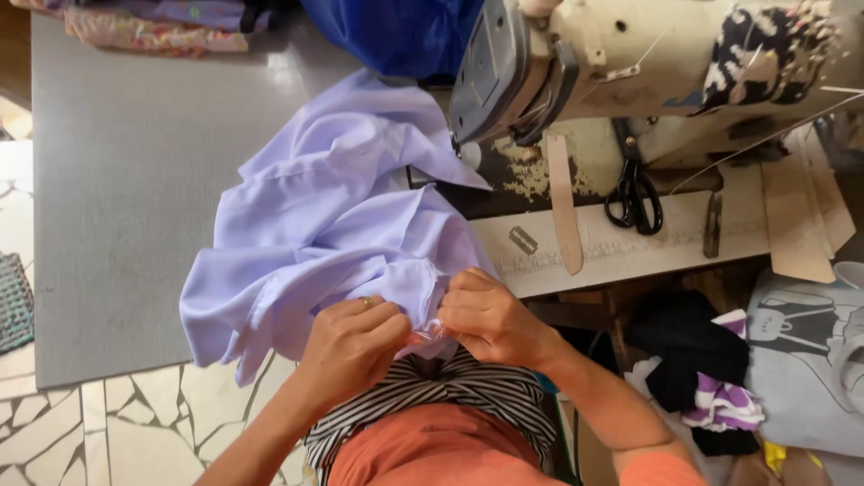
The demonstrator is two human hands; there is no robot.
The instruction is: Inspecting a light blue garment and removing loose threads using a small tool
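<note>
Both the left hand [353, 337] and right hand [486, 315] are pinching the lilac garment [324, 225] edge tightly, risking tearing the fabric if pulling unevenly.

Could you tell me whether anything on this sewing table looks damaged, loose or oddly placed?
The cream sewing machine has paint flaked off its base. A bare razor blade lies loose on the white table edge. Both hands, left hand and right hand, pinch the bunched lilac fabric.

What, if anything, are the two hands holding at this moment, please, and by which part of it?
Both the left hand and the right hand pinch the pale lilac woven cloth garment at its bunched near edge, close to the body; the fingers nearly meet there.
</note>
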